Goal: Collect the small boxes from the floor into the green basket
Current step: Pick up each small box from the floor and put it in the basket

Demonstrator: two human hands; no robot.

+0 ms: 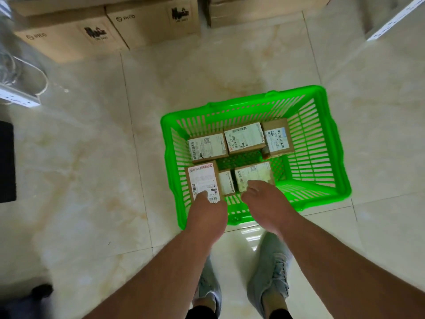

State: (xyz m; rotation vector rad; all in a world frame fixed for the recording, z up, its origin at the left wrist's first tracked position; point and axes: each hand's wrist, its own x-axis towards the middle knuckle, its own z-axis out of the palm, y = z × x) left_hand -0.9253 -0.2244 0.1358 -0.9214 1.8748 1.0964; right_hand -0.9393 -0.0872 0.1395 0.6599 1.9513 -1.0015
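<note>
Both bare hands reach down over the near rim of the green basket (322,143). The left hand (207,212) rests its fingers on the near end of the pink-topped box (203,180); whether they grip it cannot be told. The right hand (264,199) is loosely curled with fingers parted, its tips at the near edge of another small box (253,173), nothing clearly held.

Slatted bright plastic forms the basket, which stands on pale glossy marble-look floor tiles (92,157) at about 1 o'clock from the person's grey shoes (271,272). Six small brown cardboard boxes lie inside, each with a white shipping label and barcodes. One far-row box (245,138) reads "900 A09 072"; other print is too small to read.

At 11 o'clock, large cardboard cartons (110,26) against the far edge carry a "PICO" logo and a black blotchy mark. A white power strip (18,97) lies at 9 o'clock.
</note>
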